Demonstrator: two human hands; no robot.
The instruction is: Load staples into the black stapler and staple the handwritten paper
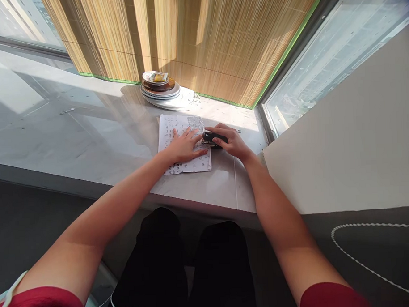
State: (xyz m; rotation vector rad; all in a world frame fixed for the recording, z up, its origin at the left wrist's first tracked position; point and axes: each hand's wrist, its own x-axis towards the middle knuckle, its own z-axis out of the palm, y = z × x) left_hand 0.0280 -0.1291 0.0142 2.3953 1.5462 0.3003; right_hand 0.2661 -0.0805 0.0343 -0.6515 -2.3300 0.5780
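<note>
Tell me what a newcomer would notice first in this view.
Probably the sunlit slatted blind filling the top of the view. Below it, the left hand lies spread on written-on paper, while the right hand holds a black stapler at the paper's right edge. A plate stack stands beyond the paper.

Bright light from windows [325, 73], shadow-streaked ledge [100, 143] (glare too), dimness below.

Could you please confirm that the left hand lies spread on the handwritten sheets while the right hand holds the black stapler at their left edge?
Not quite: the edge is wrong. The head view shows the right hand holding the black stapler at the right edge of the handwritten sheets; the left hand does lie spread on them.
</note>
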